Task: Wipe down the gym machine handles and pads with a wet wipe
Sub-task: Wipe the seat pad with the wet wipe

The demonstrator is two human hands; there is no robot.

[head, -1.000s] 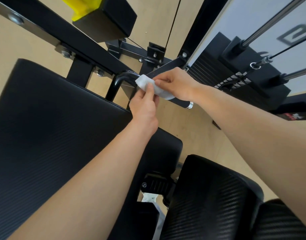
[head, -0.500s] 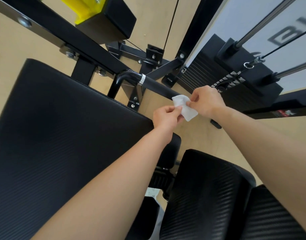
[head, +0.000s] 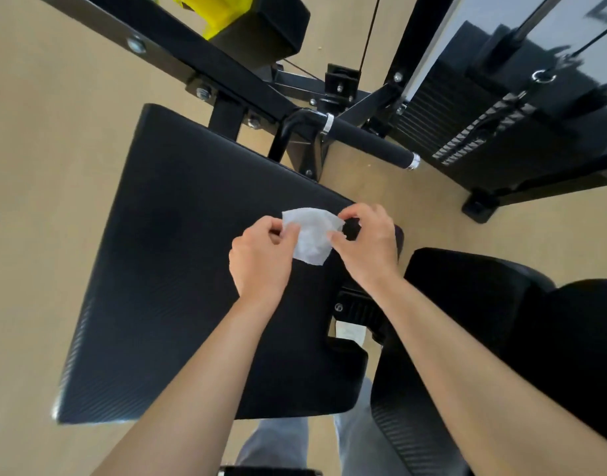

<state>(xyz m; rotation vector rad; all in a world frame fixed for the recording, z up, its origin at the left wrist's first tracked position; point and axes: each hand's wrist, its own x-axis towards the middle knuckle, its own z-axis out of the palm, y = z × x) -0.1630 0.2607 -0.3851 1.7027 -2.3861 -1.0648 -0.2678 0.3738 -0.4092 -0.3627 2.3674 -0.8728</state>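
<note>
A white wet wipe (head: pixel 310 237) hangs spread between both hands over the right edge of the big black pad (head: pixel 178 269). My left hand (head: pixel 262 257) pinches its left edge, and my right hand (head: pixel 367 240) pinches its right edge. The black foam handle (head: pixel 370 142) with chrome rings juts out behind the pad, well beyond both hands and untouched. A second black pad (head: pixel 467 338) sits lower right, under my right forearm.
The weight stack (head: pixel 467 132) and its guide rods stand at the upper right. A black frame beam (head: pixel 192 53) crosses the top with a yellow part (head: pixel 223 12) above it. Tan floor lies all around, and a leg in grey trousers (head: pixel 284 441) shows below.
Both hands have come off the handle and drawn back toward me with the wipe. The wipe, wrapped around the handle a second ago, is now held open over the big pad.
</note>
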